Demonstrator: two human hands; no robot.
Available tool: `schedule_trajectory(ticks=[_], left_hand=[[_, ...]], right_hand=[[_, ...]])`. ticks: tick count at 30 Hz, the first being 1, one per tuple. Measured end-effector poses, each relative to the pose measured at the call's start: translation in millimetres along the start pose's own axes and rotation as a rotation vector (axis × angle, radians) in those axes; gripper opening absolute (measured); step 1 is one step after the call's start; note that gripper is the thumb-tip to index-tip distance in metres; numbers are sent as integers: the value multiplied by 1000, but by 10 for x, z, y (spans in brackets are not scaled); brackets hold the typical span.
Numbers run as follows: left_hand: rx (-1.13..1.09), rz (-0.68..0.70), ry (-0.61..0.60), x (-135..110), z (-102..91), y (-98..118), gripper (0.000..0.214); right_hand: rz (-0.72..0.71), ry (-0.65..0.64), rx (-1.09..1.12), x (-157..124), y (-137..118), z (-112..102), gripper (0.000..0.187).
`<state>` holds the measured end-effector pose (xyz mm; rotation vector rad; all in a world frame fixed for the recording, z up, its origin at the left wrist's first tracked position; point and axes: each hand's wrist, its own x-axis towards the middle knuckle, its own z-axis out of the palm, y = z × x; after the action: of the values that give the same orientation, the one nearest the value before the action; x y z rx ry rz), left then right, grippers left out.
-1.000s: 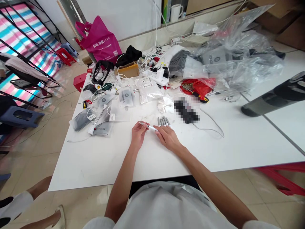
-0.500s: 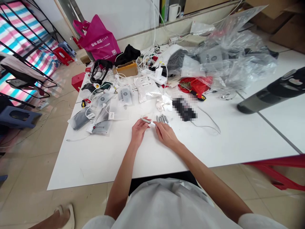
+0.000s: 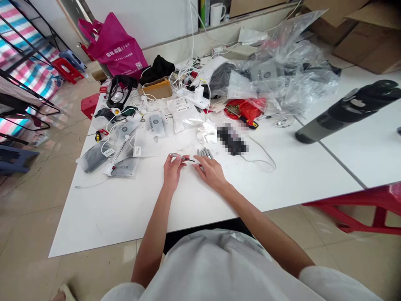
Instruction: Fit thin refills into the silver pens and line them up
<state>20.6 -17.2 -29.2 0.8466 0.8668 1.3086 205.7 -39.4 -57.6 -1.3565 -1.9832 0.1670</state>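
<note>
My left hand (image 3: 172, 172) is closed around a slim grey pen (image 3: 176, 155). From the pen a thin dark shaft (image 3: 188, 159) points right, toward my other hand. My right hand (image 3: 213, 172) is at the shaft's tip, with thumb and forefinger bent around what looks like the pen's white cap, mostly hidden by the fingers. Just beyond the right hand several more grey pens (image 3: 205, 153) lie side by side on the white table (image 3: 200, 209), partly covered by that hand.
Crumpled white tissue (image 3: 206, 132) and a blurred-out black item (image 3: 232, 139) with a cable lie beyond the pens. Packaged items (image 3: 125, 167) and cables are at left. A white plastic parcel (image 3: 184, 115), a red bag (image 3: 250, 109) and clear plastic sit further back. A dark bottle (image 3: 332, 117) is at right.
The white part has come off the pen in my left hand, and a dark shaft now shows between the hands. The whole view has shifted slightly.
</note>
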Motion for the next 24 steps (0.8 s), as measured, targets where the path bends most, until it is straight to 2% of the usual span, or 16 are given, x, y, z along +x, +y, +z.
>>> schedule_trajectory(ticks=[3,8,11,16,24], left_hand=[[-13,-15,-16,-6,3,8,32],[-162,-37,102,33,-85,38,35],[-203,-43,125,52,-146,49,33],[-180,-46,113,46,-135,17,34],[-67,-42,14,8,-42,-24,34]], right_hand=[[-26,-13,-80,12,-17,-30,31],[-41,52,-76,7,-1,-42,29],[-42,74,-61,9,-8,-49,30],[-53,93,-55,14,-22,-64,28],[-55,99,-44,7,-9,-52,27]])
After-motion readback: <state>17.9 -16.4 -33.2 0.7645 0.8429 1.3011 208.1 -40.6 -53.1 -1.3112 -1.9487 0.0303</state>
